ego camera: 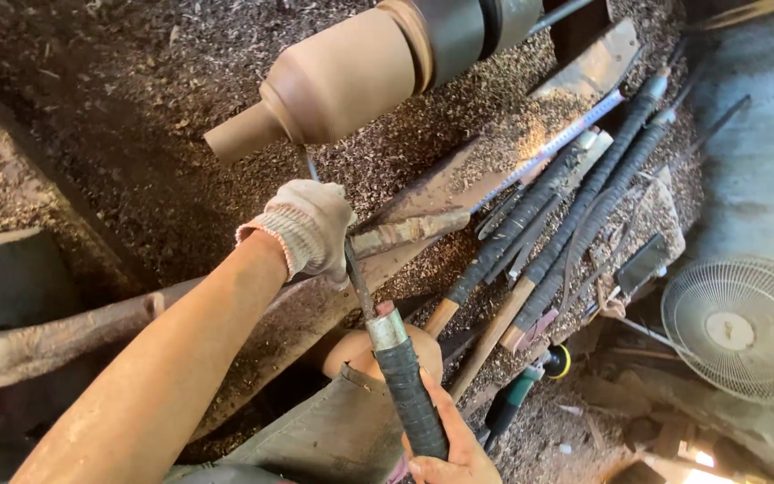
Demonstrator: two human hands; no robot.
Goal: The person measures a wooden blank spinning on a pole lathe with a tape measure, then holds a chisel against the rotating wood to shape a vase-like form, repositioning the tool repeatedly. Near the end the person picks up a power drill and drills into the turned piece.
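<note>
A brown wooden workpiece with a narrow stub end is mounted on a lathe at the top. My left hand, in a white knit glove, grips the metal shaft of a turning chisel just below the workpiece and rests on a wooden tool rest. My right hand, bare, holds the chisel's black wrapped handle at the bottom. The chisel's tip reaches up to the underside of the workpiece.
Several other long chisels with black wrapped handles lie on a shavings-covered bench to the right, with a measuring rule. A white fan lies at the lower right. Wood shavings cover everything. A screwdriver with a green grip lies below.
</note>
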